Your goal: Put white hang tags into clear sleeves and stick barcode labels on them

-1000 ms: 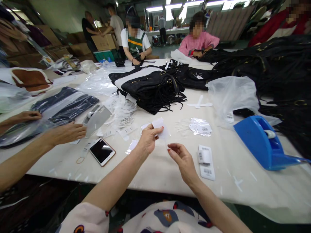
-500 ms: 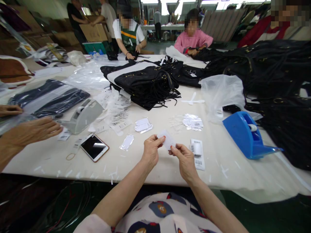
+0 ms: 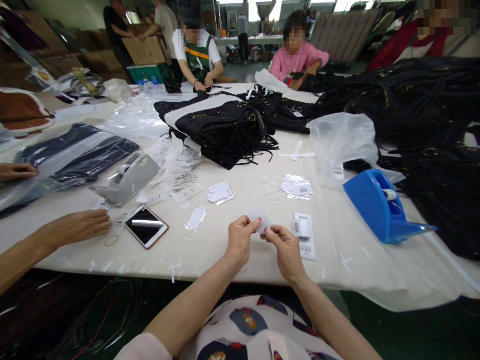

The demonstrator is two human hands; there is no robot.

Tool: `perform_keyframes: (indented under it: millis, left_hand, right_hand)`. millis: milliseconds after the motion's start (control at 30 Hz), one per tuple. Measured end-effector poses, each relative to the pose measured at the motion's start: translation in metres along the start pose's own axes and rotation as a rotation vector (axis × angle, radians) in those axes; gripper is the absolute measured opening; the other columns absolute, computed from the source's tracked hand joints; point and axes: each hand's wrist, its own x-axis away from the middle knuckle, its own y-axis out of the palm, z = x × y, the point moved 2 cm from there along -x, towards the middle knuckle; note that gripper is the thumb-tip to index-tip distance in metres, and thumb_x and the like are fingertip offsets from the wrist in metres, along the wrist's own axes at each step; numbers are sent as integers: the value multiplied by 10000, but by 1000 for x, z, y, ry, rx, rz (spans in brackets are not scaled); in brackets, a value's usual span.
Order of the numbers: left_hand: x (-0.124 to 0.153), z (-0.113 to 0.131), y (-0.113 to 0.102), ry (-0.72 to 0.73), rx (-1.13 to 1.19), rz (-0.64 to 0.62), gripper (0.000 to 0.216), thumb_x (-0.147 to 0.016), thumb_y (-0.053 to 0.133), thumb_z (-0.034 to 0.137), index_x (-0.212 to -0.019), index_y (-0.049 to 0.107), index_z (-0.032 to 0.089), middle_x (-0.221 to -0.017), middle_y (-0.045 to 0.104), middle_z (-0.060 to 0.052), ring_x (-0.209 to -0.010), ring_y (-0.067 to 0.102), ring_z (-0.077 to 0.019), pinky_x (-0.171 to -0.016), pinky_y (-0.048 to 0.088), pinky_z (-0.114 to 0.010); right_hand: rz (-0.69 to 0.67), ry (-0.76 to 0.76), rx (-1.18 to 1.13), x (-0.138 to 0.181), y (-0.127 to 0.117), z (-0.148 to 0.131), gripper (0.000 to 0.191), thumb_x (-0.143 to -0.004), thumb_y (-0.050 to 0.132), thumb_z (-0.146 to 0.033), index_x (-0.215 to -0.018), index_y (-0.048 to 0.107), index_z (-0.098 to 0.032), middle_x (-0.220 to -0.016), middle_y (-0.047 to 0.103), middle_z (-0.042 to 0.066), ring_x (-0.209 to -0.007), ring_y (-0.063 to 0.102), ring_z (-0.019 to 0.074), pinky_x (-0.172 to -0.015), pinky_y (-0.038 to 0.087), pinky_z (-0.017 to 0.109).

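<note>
Both my hands pinch a small whitish translucent packet (image 3: 258, 218) above the front of the table. My left hand (image 3: 239, 239) grips its left side, thumb on top. At its lower right corner my right hand (image 3: 284, 246) is closed with thumb and fingers. Just right of that hand lies a card of barcode labels (image 3: 307, 250), partly peeled up. Ahead are a stack of white tags (image 3: 220, 192), a single silvery-white tag (image 3: 195, 219) and a pile of barcoded tags in shiny wrapping (image 3: 298, 187).
A blue tape dispenser (image 3: 375, 210) stands at right, a grey one (image 3: 131, 180) at left. A phone (image 3: 146, 227) lies near a co-worker's hand (image 3: 78, 227). Black fringed garments (image 3: 225, 125) and a plastic bag (image 3: 345, 145) lie behind. Co-workers stand across the table.
My left hand has shifted slightly right and down with the packet; my right hand stays nearly still. At left, the co-worker's nearer hand has moved down and right towards the phone.
</note>
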Motion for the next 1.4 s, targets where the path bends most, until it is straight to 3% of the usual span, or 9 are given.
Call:
perform_keyframes:
  millis: [133, 300, 367, 533, 700, 867, 1167, 1333, 1400]
  left_hand:
    - [-6, 11, -5, -16, -285, -218, 168, -573, 671, 287, -586, 596, 137, -562, 560, 16, -547, 481, -97, -563, 369, -224]
    - [-7, 24, -5, -50, -618, -456, 165, -571, 639, 229, -487, 522, 146, -460, 433, 59, -460, 365, -62, -465, 256, -200]
    - [-11, 23, -10, -116, -637, -486, 145, -551, 646, 230, -509, 536, 146, -467, 456, 54, -465, 390, -69, -465, 268, -198]
    - [-26, 13, -36, -320, -623, -511, 162, -500, 685, 240, -559, 582, 129, -498, 537, 17, -482, 466, -89, -482, 325, -202]
    - [-37, 9, -53, -334, -750, -530, 157, -502, 667, 245, -578, 587, 133, -470, 535, 19, -426, 443, -81, -421, 299, -193]
    - [-42, 14, -58, -300, -878, -515, 96, -522, 620, 185, -585, 565, 138, -477, 551, 6, -440, 483, -104, -437, 345, -211]
    - [-49, 12, -55, -108, -1434, -470, 64, -544, 596, 120, -578, 560, 162, -594, 602, -44, -623, 573, -202, -569, 402, -283]
    - [-38, 16, -53, 32, -1663, -391, 201, -658, 584, 210, -850, 562, 154, -868, 616, -112, -868, 555, -270, -736, 403, -371]
    - [-30, 17, -51, 214, -1739, -412, 221, -710, 542, 181, -929, 534, 152, -968, 583, -124, -952, 513, -275, -789, 376, -399]
  right_hand:
    - [15, -192, 268, -14, -16, -27, 263, -749, 586, -384, -931, 605, -195, -930, 621, 52, -869, 550, 193, -782, 414, 328]
    - [-268, -170, 486, -35, -14, -47, 184, -712, 593, -365, -730, 643, -189, -681, 600, 6, -642, 513, 150, -605, 380, 268]
    - [-315, -71, 455, -36, -12, -39, 212, -706, 577, -380, -639, 624, -185, -574, 549, -15, -564, 468, 129, -559, 354, 256]
    - [-224, 126, 326, -22, -10, 2, 228, -642, 618, -400, -616, 608, -174, -512, 497, -39, -468, 376, 94, -470, 285, 233]
    - [-101, 268, 212, -14, -10, 30, 226, -622, 631, -403, -613, 592, -181, -473, 466, -52, -418, 328, 83, -409, 220, 223]
    - [-60, 289, 239, -18, -14, 33, 237, -630, 622, -414, -628, 570, -183, -456, 473, -50, -382, 329, 81, -379, 209, 216]
    - [-93, 86, 712, -20, -13, 30, 187, -697, 541, -359, -611, 581, -198, -479, 541, -7, -495, 506, 158, -519, 362, 269]
    - [-123, 57, 872, -21, -12, 28, 176, -740, 524, -318, -641, 594, -191, -534, 577, 8, -558, 541, 167, -558, 372, 262]
    - [-125, 40, 946, -21, -10, 29, 166, -758, 525, -294, -660, 601, -185, -577, 599, 18, -587, 554, 168, -581, 376, 261]
